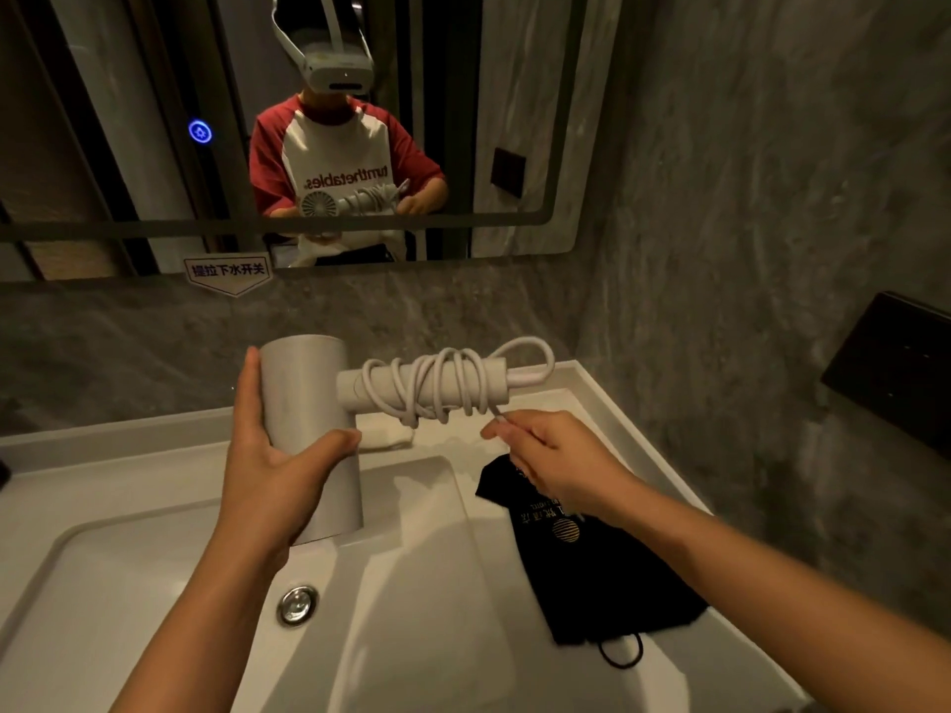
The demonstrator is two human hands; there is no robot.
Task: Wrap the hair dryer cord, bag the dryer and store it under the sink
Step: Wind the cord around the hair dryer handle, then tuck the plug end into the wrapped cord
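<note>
My left hand [278, 445] grips the barrel of a white hair dryer [309, 398] held above the sink, its handle pointing right. The white cord [437, 383] is wound several times around the handle, with a loop sticking out past the handle's end. My right hand [556, 455] pinches the cord's free end just below the handle; the plug is hidden in the fingers. A black drawstring bag [597, 573] with gold print lies flat on the counter to the right of the basin, partly under my right forearm.
The white sink basin [154, 584] with a metal drain stopper [297, 604] lies below my hands. A mirror [514, 120] on the grey wall reflects a person. A white cloth [386, 437] rests behind the dryer. A black wall panel [895, 367] is at the right.
</note>
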